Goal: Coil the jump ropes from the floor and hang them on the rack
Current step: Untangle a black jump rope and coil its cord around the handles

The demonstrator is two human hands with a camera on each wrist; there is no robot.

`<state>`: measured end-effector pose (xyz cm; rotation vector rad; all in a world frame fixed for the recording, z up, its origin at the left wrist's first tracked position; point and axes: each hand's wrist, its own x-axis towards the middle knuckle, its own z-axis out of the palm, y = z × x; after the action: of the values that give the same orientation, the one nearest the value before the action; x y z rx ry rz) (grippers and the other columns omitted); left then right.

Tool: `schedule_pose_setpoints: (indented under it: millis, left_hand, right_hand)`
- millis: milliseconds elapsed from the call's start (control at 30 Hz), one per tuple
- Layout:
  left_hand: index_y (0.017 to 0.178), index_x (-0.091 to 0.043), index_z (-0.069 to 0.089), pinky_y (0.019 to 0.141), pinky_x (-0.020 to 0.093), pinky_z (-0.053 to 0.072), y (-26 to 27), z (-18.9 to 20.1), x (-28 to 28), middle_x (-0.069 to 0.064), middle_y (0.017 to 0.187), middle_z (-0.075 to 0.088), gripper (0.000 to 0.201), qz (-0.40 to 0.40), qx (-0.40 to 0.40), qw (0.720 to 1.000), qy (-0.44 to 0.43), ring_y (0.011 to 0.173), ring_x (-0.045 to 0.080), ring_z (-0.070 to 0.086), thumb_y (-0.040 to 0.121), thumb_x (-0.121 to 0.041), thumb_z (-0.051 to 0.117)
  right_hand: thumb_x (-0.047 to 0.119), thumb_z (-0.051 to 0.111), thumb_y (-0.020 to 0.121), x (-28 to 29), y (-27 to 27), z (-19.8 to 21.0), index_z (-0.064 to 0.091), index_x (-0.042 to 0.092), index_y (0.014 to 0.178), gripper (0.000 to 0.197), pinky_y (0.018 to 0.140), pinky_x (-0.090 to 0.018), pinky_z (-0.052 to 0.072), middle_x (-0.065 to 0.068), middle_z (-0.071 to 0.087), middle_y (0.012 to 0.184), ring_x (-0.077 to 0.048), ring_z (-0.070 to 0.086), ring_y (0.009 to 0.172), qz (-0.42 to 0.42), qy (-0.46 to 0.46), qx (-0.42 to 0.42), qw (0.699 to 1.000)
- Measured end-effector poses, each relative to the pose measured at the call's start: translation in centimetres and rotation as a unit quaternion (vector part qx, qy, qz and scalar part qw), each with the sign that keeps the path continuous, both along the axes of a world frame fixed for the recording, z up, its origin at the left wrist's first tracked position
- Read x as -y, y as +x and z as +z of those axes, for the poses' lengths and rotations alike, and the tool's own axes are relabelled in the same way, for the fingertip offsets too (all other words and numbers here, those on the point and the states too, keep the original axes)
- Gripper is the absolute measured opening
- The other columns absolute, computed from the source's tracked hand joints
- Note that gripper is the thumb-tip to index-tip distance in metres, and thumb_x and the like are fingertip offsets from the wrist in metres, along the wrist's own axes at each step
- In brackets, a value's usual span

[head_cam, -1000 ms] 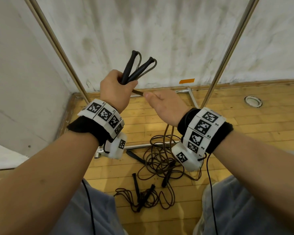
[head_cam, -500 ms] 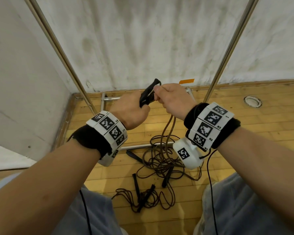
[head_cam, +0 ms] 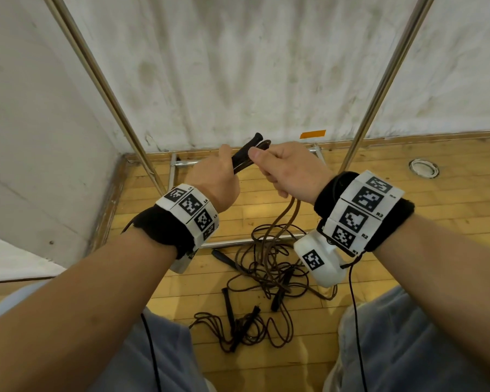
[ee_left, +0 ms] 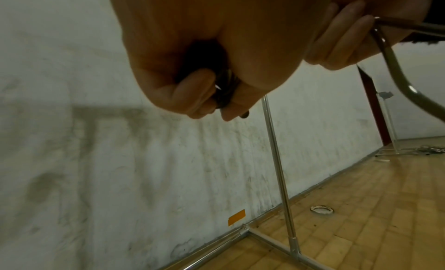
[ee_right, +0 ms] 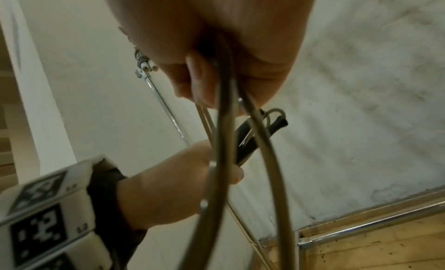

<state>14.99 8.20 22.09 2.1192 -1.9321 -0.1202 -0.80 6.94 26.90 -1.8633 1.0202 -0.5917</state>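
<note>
My left hand (head_cam: 219, 176) grips the two black handles (head_cam: 245, 155) of a jump rope, held together and pointing up and to the right. Beside it, my right hand (head_cam: 287, 168) grips the brown cord (head_cam: 285, 215) of that rope; two strands hang from the fist down to the floor. In the right wrist view the cord (ee_right: 222, 141) loops past the handles (ee_right: 260, 135) and my left hand (ee_right: 173, 186). In the left wrist view my left hand (ee_left: 211, 87) is curled round the dark handles. More ropes (head_cam: 269, 267) lie tangled on the floor below.
The metal rack's two uprights (head_cam: 111, 103) (head_cam: 379, 89) rise on either side of my hands, with its base bars (head_cam: 238, 243) on the wooden floor against a white wall. A second tangled rope (head_cam: 238, 326) lies between my knees. A round floor fitting (head_cam: 423, 168) sits at right.
My left hand has lowered the handles from an upright hold to a lower tilt. My right hand has risen beside it and closed round the cord near the handles.
</note>
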Motion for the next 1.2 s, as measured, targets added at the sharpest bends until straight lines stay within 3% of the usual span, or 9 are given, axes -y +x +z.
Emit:
schedule_pose_setpoints:
  millis: [200,400,467,567,667,800,867,1067,1200]
  left_hand:
    - [0.101,-0.017,0.034,0.047,0.029,0.025,0.1,0.2,-0.3,-0.003,0.072,0.041,0.021,0.007,0.073,0.996,0.048,0.057,0.016,0.040,0.086,-0.009,0.047]
    - [0.105,-0.017,0.045,0.065,0.039,0.045,-0.8,0.7,-1.5,0.000,0.086,0.054,0.018,-0.155,0.010,0.988,0.003,0.075,0.025,0.051,0.088,-0.014,0.048]
    - [0.103,-0.018,0.046,0.062,0.035,0.041,-0.7,1.3,-1.8,-0.004,0.084,0.053,0.016,-0.176,-0.018,0.984,0.004,0.075,0.022,0.050,0.088,-0.016,0.051]
    - [0.092,-0.026,0.045,0.055,0.026,0.033,-0.6,2.1,-2.0,-0.010,0.076,0.052,0.013,-0.173,-0.087,0.981,0.015,0.069,0.014,0.049,0.087,-0.018,0.054]
    - [0.099,-0.022,0.056,0.061,0.028,0.041,-0.7,2.7,-2.1,-0.007,0.079,0.058,0.009,-0.173,-0.159,0.972,0.011,0.073,0.012,0.054,0.090,-0.022,0.056]
    - [0.078,-0.033,0.041,0.049,0.014,0.030,-0.9,3.3,-2.4,-0.011,0.069,0.048,0.021,-0.151,-0.186,0.970,-0.029,0.060,0.004,0.046,0.093,-0.032,0.055]
    - [0.085,-0.029,0.039,0.046,0.016,0.030,-0.9,3.9,-2.4,-0.009,0.068,0.050,0.019,-0.135,-0.219,0.965,-0.052,0.056,0.005,0.046,0.093,-0.033,0.055]
    - [0.101,-0.018,0.037,0.052,0.017,0.042,-0.5,5.1,-2.2,-0.004,0.076,0.059,0.023,-0.079,-0.331,0.931,-0.131,0.061,0.007,0.054,0.093,-0.030,0.055]
    - [0.102,-0.014,0.039,0.057,0.030,0.044,0.3,5.1,-1.3,0.004,0.074,0.061,0.021,-0.030,-0.354,0.922,-0.154,0.063,0.016,0.055,0.095,-0.029,0.052]
  right_hand:
    - [0.032,0.048,0.096,1.4,-1.0,0.2,0.060,0.018,0.070,0.032,0.038,-0.009,0.026,0.011,0.038,0.044,-0.003,0.035,0.034,-0.032,-0.071,-0.067,0.995]
    - [0.038,0.050,0.094,3.3,-1.9,0.1,0.067,0.011,0.078,0.036,0.052,-0.019,0.031,0.004,0.050,0.059,-0.007,0.043,0.054,-0.134,-0.164,-0.087,0.973]
    - [0.041,0.054,0.091,3.8,-2.5,0.1,0.069,0.013,0.077,0.034,0.054,-0.023,0.033,-0.002,0.055,0.062,-0.011,0.045,0.057,-0.139,-0.142,-0.068,0.978]
    - [0.047,0.057,0.087,4.2,-3.3,0.1,0.067,0.022,0.067,0.034,0.050,-0.023,0.030,0.011,0.041,0.045,-0.004,0.036,0.042,-0.133,-0.087,-0.032,0.987]
    - [0.050,0.055,0.088,4.6,-3.5,-0.1,0.067,0.014,0.068,0.043,0.053,-0.024,0.032,0.010,0.035,0.045,-0.004,0.033,0.040,-0.120,-0.039,-0.014,0.992]
    - [0.033,0.054,0.093,5.2,-3.6,-0.9,0.062,0.016,0.067,0.033,0.043,-0.021,0.030,0.007,0.038,0.047,-0.010,0.032,0.041,-0.096,0.038,0.031,0.994]
    - [0.027,0.050,0.095,5.2,-3.2,-1.5,0.062,0.012,0.076,0.027,0.040,-0.020,0.027,0.007,0.039,0.048,-0.008,0.030,0.041,-0.084,0.076,0.044,0.993]
    - [0.058,0.039,0.091,3.5,-0.7,-2.7,0.050,0.025,0.058,0.049,0.043,-0.022,0.028,0.013,0.037,0.046,-0.009,0.029,0.044,-0.035,0.123,0.009,0.992]
    - [0.060,0.032,0.092,1.5,1.1,-3.4,0.045,0.024,0.055,0.053,0.046,-0.024,0.029,0.012,0.038,0.046,-0.010,0.031,0.043,0.000,0.145,-0.018,0.989]
